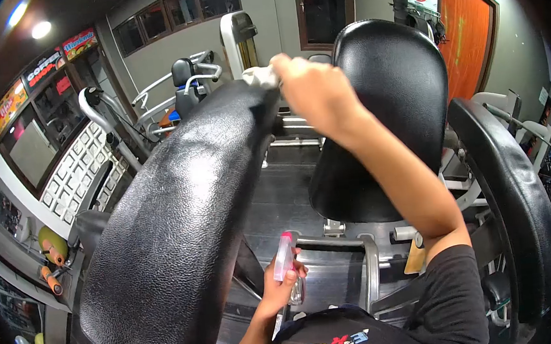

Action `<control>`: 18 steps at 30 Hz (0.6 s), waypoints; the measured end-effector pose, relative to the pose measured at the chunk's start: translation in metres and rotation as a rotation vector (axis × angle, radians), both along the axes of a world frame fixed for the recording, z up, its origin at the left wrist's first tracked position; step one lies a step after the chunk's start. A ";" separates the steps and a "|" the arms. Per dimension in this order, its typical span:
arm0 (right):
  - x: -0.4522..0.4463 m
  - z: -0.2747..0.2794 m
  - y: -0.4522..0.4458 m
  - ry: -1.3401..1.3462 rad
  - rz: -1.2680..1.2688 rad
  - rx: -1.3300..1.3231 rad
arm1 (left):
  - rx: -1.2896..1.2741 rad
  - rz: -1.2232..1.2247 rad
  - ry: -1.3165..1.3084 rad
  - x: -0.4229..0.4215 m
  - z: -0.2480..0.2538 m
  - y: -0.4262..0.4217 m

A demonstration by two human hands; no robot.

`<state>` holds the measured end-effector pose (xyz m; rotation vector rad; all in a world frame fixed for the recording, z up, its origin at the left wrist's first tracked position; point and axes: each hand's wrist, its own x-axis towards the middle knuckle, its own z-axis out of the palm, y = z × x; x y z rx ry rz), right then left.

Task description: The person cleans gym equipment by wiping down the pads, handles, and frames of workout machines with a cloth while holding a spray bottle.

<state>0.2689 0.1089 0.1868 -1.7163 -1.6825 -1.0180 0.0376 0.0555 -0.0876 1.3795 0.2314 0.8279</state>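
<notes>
My right hand (314, 91) reaches across to the far end of a long black padded cushion (181, 212). Its closed fingers press a white cloth (260, 77) onto the cushion's end. Low in the view, close to my body, my left hand (280, 291) is wrapped around a clear spray bottle with a pink top (283, 255). The bottle stands apart from the cushion, to its right. Light glares off the cushion's textured surface.
A black backrest (391, 85) rises behind my right forearm, and another long black pad (507, 199) runs along the right. A grey metal frame (370, 268) stands over the dark floor (270, 192). More gym machines (185, 92) stand farther back, near an orange door (466, 34).
</notes>
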 end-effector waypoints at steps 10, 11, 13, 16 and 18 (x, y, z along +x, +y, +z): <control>-0.012 -0.104 -0.034 0.024 0.173 -0.553 | 0.053 0.048 -0.028 0.021 0.028 -0.012; -0.012 -0.106 -0.048 0.050 0.280 -0.565 | 0.091 0.006 0.011 0.018 0.025 -0.008; -0.006 -0.108 -0.084 0.274 0.389 -0.528 | 0.066 -0.053 0.019 0.018 0.020 -0.007; 0.022 -0.127 -0.157 0.687 0.482 -0.180 | 0.114 -0.098 0.042 0.020 0.025 -0.006; 0.044 -0.162 -0.212 1.075 0.357 0.029 | 0.126 -0.122 0.033 0.026 0.034 -0.011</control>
